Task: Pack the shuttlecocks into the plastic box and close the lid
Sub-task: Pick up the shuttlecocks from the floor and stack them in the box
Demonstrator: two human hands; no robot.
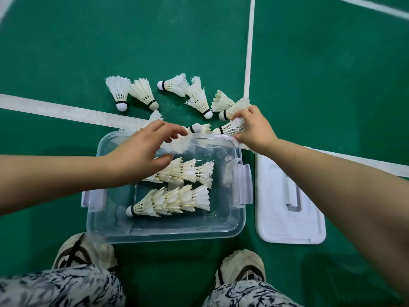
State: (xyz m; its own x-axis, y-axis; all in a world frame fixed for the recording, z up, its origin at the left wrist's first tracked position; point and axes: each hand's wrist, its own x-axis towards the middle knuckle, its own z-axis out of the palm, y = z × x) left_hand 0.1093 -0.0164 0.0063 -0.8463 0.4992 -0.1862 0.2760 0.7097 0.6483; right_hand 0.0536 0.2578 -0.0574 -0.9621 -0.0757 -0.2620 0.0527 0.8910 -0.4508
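Fingers (168,128) of left hand (141,149) spread and relaxed, gripping nothing, above the far left part of the plastic box (166,234). Inside the box, two rows of nested shuttlecocks (174,201) lying on their sides, corks toward its left wall. Beyond the box's far rim, loose shuttlecocks (141,91) scattered on the green floor (66,52). At the box's far right corner, right hand (254,129) curled, pinching the feathers of a shuttlecock (230,128). Just right of the box, white lid (287,227) flat on the floor.
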